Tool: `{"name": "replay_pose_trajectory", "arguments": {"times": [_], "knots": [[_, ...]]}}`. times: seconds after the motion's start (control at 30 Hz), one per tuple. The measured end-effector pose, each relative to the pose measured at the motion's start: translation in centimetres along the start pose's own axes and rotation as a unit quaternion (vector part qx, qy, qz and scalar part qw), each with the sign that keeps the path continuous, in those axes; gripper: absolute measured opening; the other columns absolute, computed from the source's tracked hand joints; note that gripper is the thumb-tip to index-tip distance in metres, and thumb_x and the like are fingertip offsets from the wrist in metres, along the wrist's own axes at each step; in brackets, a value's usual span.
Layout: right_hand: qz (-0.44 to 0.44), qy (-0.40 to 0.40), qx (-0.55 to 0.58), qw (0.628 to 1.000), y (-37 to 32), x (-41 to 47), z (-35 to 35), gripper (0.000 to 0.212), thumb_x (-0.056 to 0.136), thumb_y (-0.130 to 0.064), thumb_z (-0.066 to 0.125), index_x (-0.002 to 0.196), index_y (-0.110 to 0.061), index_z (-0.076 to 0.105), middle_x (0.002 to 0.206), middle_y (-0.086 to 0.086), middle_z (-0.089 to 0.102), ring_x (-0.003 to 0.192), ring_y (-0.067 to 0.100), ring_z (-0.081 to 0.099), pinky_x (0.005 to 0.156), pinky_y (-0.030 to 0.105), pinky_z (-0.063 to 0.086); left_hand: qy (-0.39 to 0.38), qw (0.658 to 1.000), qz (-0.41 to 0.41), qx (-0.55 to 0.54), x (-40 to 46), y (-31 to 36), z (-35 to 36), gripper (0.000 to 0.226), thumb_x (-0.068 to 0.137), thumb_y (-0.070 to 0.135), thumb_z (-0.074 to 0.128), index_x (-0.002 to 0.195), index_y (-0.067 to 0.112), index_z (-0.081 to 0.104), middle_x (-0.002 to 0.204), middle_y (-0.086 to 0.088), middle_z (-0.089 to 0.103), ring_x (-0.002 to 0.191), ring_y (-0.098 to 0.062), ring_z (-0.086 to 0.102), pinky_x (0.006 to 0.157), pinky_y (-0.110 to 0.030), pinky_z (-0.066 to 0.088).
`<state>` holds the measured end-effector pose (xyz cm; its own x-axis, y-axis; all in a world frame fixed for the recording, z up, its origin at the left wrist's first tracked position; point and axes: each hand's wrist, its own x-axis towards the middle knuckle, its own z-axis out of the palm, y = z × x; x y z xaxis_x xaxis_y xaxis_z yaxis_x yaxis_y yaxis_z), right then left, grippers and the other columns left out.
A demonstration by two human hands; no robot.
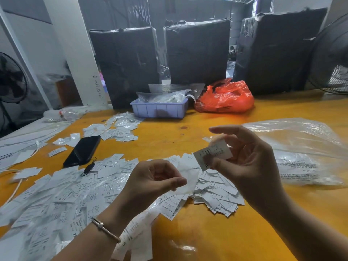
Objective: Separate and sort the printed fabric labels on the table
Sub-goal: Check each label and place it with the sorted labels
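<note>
- Where the near edge of the orange tabletop [216, 240] meets us, we see bare wood between our two forearms, the only open stretch close by.
- Our left hand [150, 178], a bracelet [105, 229] on its wrist, has its grip narrow: thumb and curled fingers pinch a thin translucent scrap [186, 180] just above the labels.
- Our right hand [243, 161] hangs higher; its thumb and fingers pinch a single label [212, 154] marked XL, with the forefinger stretched out above it.
- A loose heap of white printed labels [62, 200] spreads under and left of the hands, and a tighter pile [216, 194] lies beneath the right hand.
- A black phone [82, 150] rests among the labels to the left; a clear plastic bag [305, 153] lies to the right, near the right hand.
- Farther off, more labels in small packets [120, 129] lie scattered before a lilac tray [160, 110], and a red bag [226, 98] sits just beside the tray.
- Three black-wrapped bales [197, 51] wall off the far edge, with a fan [331, 57] on the right.
</note>
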<state>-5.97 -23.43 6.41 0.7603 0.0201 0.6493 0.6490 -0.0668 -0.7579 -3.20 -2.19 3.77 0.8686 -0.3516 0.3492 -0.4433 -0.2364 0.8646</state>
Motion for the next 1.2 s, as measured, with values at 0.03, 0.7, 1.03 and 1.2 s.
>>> {"name": "replay_pose_trajectory", "arguments": {"times": [0.03, 0.7, 1.03, 1.2], "knots": [[-0.003, -0.004, -0.011, 1.0, 0.0, -0.2, 0.2, 0.051, 0.07, 0.014, 0.075, 0.109, -0.017, 0.064, 0.083, 0.005, 0.07, 0.069, 0.015, 0.069, 0.062, 0.03, 0.059, 0.001, 1.0, 0.0, -0.001, 0.0, 0.0, 0.0, 0.02, 0.069, 0.028, 0.081, 0.075, 0.011, 0.073, 0.072, -0.01, 0.071, 0.065, -0.021, 0.067, 0.065, -0.03, 0.058], [-0.038, 0.041, -0.132, 0.99, 0.2, -0.9, 1.5, 0.043, 0.073, -0.002, 0.079, 0.096, -0.036, 0.065, 0.088, -0.016, 0.068, 0.074, 0.0, 0.068, 0.059, 0.015, 0.054, -0.01, 1.0, 0.004, -0.003, 0.1, 0.2, 0.4, 0.021, 0.067, 0.028, 0.082, 0.075, 0.01, 0.074, 0.072, -0.008, 0.072, 0.066, -0.02, 0.067, 0.063, -0.026, 0.056], [-0.052, 0.03, -0.21, 0.976, 1.0, -1.1, 1.8, 0.033, 0.074, -0.008, 0.079, 0.099, -0.027, 0.069, 0.083, -0.014, 0.071, 0.071, 0.004, 0.068, 0.058, 0.026, 0.056, -0.011, 1.0, 0.005, 0.015, 0.2, 0.2, 0.6, 0.022, 0.066, 0.031, 0.082, 0.074, 0.012, 0.074, 0.071, -0.003, 0.072, 0.066, -0.019, 0.068, 0.062, -0.028, 0.057], [-0.056, 0.054, -0.145, 0.986, 0.6, -0.9, 1.6, 0.031, 0.074, -0.006, 0.078, 0.096, -0.026, 0.068, 0.083, -0.014, 0.071, 0.073, 0.001, 0.069, 0.058, 0.019, 0.055, -0.01, 1.0, 0.007, 0.018, 0.1, 0.1, 0.5, 0.02, 0.066, 0.031, 0.082, 0.073, 0.013, 0.074, 0.071, -0.003, 0.071, 0.065, -0.017, 0.067, 0.062, -0.026, 0.057]]}}
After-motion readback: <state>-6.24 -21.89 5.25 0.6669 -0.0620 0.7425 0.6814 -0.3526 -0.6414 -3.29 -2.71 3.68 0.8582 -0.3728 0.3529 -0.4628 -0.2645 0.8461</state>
